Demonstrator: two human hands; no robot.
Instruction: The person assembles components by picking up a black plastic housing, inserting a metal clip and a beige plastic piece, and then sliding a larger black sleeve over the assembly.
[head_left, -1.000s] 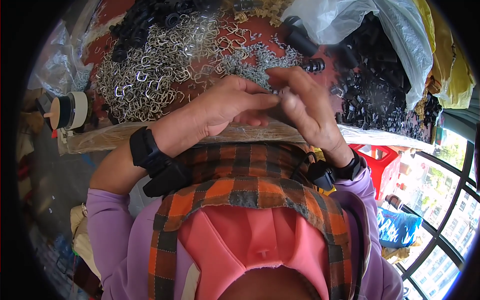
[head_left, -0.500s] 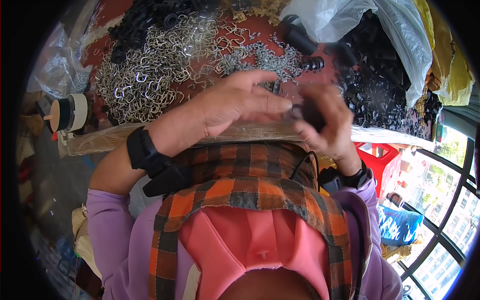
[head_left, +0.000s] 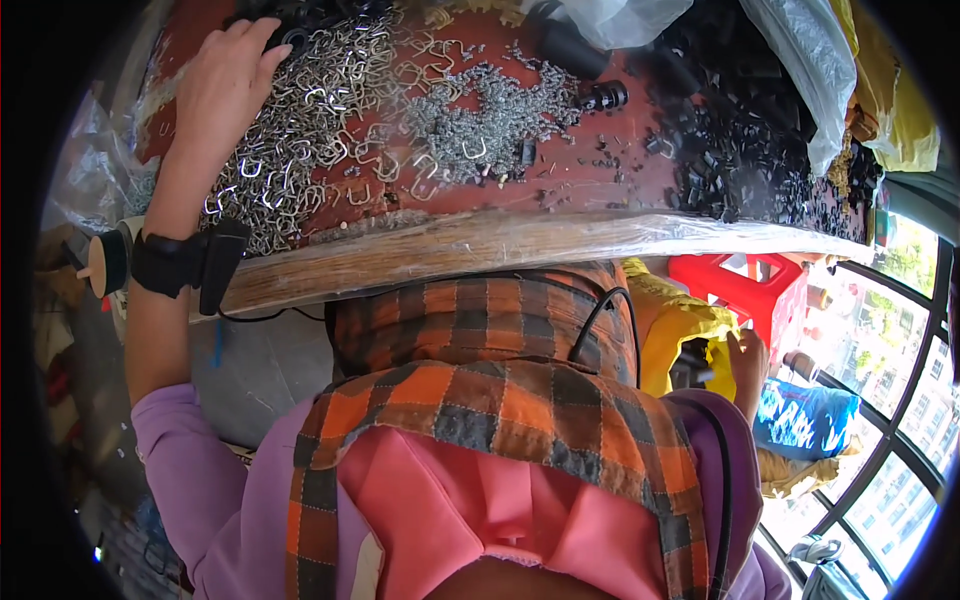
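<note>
At the far left of the table, my left hand (head_left: pixel 225 85) reaches into a pile of black plastic parts. Its thumb and index finger close around a round black plastic fitting (head_left: pixel 293 40), whose far side is hidden. My right hand (head_left: pixel 748 365) is low at the right, below the table edge, at the rim of a yellow bag (head_left: pixel 665 325). The bag and the sleeve cover most of its fingers. Inside the bag's mouth something dark and blurred (head_left: pixel 690 367) shows. Bent metal hooks (head_left: pixel 310 120) lie heaped beside my left forearm.
Small silver screws (head_left: pixel 485 115) form a pile mid-table, with a black cylindrical fitting (head_left: pixel 603 96) beside it. Small black pieces (head_left: pixel 750 170) cover the right side. The wooden table edge (head_left: pixel 430 245) is wrapped in plastic. A red stool (head_left: pixel 735 290) stands at the right.
My hands have parted from over the table front. The left has moved far left to the black parts; the right has dropped to the yellow bag, and the dark part it held is gone from there.
</note>
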